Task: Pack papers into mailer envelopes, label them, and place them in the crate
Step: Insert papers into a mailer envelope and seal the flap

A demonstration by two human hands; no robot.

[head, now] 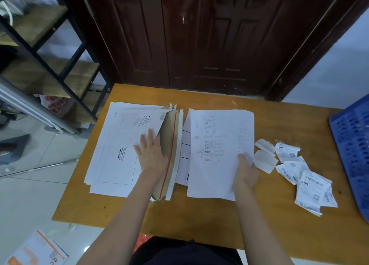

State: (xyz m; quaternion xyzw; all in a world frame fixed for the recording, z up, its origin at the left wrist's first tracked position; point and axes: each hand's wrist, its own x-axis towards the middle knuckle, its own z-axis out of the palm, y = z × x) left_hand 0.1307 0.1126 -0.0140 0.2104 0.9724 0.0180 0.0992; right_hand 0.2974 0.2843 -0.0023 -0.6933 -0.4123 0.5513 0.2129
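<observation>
A stack of white mailer envelopes (117, 145) lies on the left half of the wooden table (219, 220). The top one has its flap open, showing the brown inside and a red strip. My left hand (151, 153) presses flat on that envelope at its mouth, fingers straight. My right hand (244, 170) pinches the lower right edge of a handwritten sheet of paper (217, 151), held over more sheets. Several printed labels (305, 181) lie scattered to the right. The blue crate (353, 151) stands at the table's right edge.
Two blank backing slips (264, 155) lie beside the labels. A dark wooden door (199, 37) stands behind the table. A black metal shelf (50, 51) is at the left. A printed leaflet (38, 250) lies on the tiled floor.
</observation>
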